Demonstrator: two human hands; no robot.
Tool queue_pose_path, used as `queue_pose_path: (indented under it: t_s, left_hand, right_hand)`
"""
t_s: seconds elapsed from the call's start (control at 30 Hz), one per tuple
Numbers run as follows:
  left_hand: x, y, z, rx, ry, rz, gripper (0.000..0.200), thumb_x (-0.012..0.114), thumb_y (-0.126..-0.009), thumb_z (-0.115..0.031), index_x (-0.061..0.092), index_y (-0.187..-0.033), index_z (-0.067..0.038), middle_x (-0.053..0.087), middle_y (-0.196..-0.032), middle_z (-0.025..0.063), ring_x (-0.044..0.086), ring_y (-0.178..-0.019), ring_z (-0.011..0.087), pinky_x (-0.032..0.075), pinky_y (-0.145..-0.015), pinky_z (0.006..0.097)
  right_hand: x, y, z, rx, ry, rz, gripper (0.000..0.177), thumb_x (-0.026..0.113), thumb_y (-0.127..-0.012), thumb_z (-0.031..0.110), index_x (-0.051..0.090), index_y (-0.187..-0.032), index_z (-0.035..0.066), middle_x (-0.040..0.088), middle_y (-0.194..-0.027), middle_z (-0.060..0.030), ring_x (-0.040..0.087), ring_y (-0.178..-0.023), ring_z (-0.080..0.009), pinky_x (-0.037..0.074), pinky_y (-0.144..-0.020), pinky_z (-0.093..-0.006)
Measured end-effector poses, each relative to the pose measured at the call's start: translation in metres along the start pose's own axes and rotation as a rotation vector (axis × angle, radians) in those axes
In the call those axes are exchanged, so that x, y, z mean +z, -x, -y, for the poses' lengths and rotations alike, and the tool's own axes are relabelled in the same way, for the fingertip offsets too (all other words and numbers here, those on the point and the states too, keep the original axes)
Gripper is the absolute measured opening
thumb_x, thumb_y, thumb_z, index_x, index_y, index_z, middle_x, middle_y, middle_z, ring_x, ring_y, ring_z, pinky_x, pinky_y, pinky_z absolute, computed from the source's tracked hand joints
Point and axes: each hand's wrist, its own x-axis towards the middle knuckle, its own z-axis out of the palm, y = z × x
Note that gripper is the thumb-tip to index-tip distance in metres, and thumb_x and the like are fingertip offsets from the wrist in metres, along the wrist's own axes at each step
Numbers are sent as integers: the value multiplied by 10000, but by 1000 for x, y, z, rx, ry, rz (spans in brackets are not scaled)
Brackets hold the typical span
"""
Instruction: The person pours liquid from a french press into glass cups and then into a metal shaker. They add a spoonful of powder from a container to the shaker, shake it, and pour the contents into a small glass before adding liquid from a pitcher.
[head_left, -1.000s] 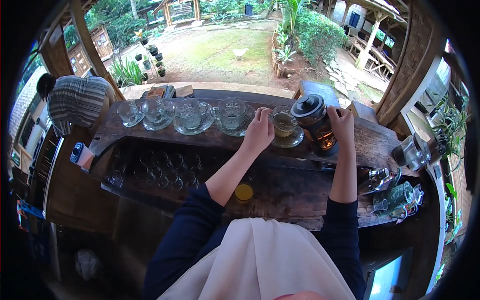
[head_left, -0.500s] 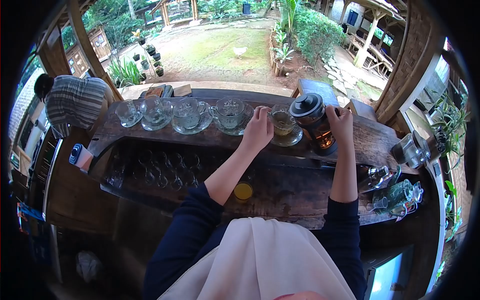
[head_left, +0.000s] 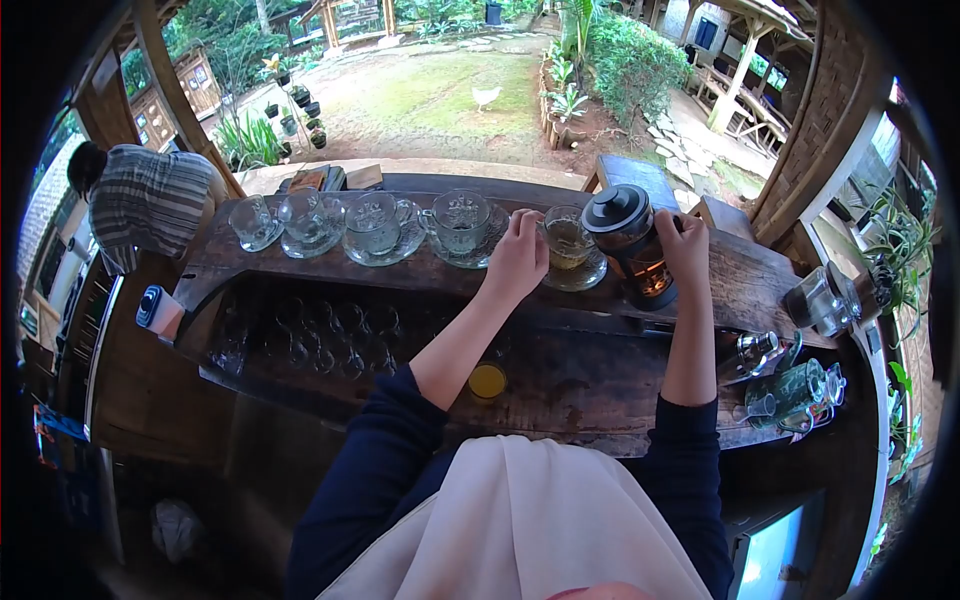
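My right hand (head_left: 684, 242) is wrapped round the handle of a French press (head_left: 628, 232) with a black lid and dark contents. The press leans left, its top beside the rim of a glass cup (head_left: 568, 232) that holds pale yellowish liquid. That cup stands on a glass saucer (head_left: 590, 277). Closed fingers of my left hand (head_left: 518, 250) pinch the cup's handle on its left side. Left of this hand, another glass cup (head_left: 461, 222) sits on its saucer, and several more cups with saucers (head_left: 374, 226) continue the row along the wooden counter (head_left: 720, 285).
Below the counter, a lower shelf carries upturned glasses (head_left: 345, 340) and a glass of orange-yellow liquid (head_left: 487, 382). Glass jars (head_left: 822, 300), a metal shaker (head_left: 755, 350) and a glass pitcher (head_left: 795, 395) stand at right. A person in a striped garment (head_left: 150, 205) bends at the far left.
The liquid in the cup looks higher than before. The French press has shifted very slightly to the right, with my right hand still on its handle. My left hand stays at the cup.
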Motion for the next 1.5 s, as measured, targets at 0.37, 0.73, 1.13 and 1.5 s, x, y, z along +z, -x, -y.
queue_pose_path:
  t_s: [0.37,0.73,1.13,1.5]
  left_hand:
    - [-1,0,0,-15,-3,10,321,513,-805,-47,425,-1113,-19,496,-1113,189,579,-895,409,511,-723,462]
    - [-1,0,-1,-22,-6,16,296,501,-825,-42,419,-1107,-12,496,-1100,193,576,-894,413,509,-721,468]
    - [-1,0,-2,-3,-2,2,286,503,-819,-32,425,-1094,-11,499,-1085,195,581,-861,415,513,-697,467]
    - [-2,0,0,22,-14,-2,300,500,-814,-17,421,-1104,-6,496,-1097,195,574,-894,414,507,-720,466]
  right_hand:
    - [1,-1,-2,-3,-8,-10,445,590,-781,381,570,-631,-38,547,-538,-113,529,-517,-180,435,-570,-358]
    - [-1,-4,-12,-5,-76,0,440,589,-786,354,534,-602,-42,512,-513,-76,466,-513,-119,406,-538,-332]
    - [1,1,-1,-5,-28,6,442,589,-782,363,528,-596,-34,502,-503,-91,471,-498,-137,411,-535,-344]
    - [0,0,-4,-17,-31,-47,452,597,-790,357,531,-603,-49,486,-498,-95,443,-487,-138,401,-518,-352]
